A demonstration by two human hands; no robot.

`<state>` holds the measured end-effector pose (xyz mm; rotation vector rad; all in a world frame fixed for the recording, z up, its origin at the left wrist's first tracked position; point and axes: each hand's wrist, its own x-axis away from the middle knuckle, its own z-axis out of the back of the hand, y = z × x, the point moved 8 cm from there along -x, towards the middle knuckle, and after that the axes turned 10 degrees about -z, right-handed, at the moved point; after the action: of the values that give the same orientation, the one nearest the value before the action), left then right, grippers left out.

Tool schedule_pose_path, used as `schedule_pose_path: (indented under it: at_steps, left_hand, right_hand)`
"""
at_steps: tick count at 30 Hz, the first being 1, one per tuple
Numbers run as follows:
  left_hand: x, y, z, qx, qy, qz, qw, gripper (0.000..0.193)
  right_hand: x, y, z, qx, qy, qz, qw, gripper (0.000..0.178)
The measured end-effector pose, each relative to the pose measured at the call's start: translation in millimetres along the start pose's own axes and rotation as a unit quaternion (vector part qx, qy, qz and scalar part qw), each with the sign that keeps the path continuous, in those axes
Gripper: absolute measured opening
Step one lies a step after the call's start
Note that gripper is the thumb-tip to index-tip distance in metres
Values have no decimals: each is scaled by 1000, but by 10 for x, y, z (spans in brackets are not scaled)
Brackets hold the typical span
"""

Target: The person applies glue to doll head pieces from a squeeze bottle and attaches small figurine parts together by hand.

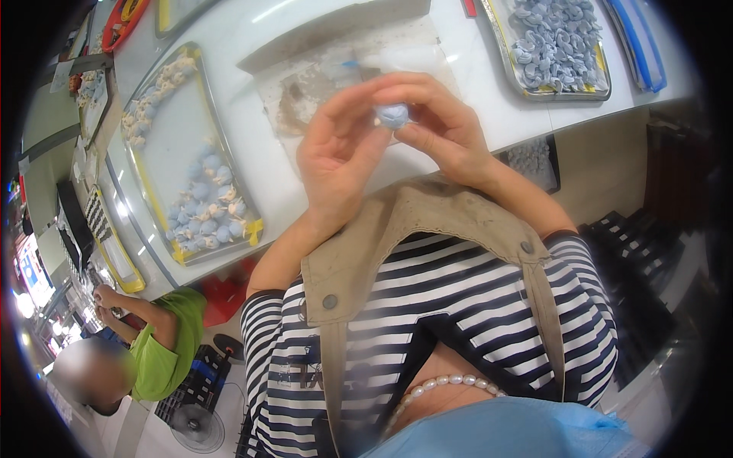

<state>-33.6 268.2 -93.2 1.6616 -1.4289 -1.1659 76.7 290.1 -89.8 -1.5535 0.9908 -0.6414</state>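
Observation:
Between the fingertips of both hands I hold a small pale blue rounded piece (393, 116), which looks moulded. My left hand (336, 153) grips it from the left, thumb and fingers curled in. From the right, my right hand (450, 130) pinches it, with the thumb beneath and the index finger arched over. The fingers cover part of the piece, so its exact kind cannot be told. Under and beyond the hands lies a stained board or sheet (275, 70) on the white table (489, 114).
On the left, a tray (172, 114) with yellow tape carries several pale blue and cream figure-like pieces. A tray (561, 96) of curved pale blue pieces stands far right, beside a blue-edged container (649, 53). At lower left works a person in a green shirt (175, 336).

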Motion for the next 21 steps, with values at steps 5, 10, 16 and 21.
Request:
schedule_pose_path:
  at_steps: [5,10,16,21]
  left_hand:
    - [30,-81,14,72,-3,76,994,40]
    - [50,-203,-46,175,12,163,971,48]
    - [67,-268,-140,182,1,186,965,66]
    - [73,-306,-208,178,-15,206,962,70]
  right_hand:
    - [8,31,64,62,34,-1,998,35]
    - [17,41,107,83,67,-4,994,34]
    - [18,64,114,111,67,-25,991,31]
    - [39,163,205,99,94,-42,990,28]
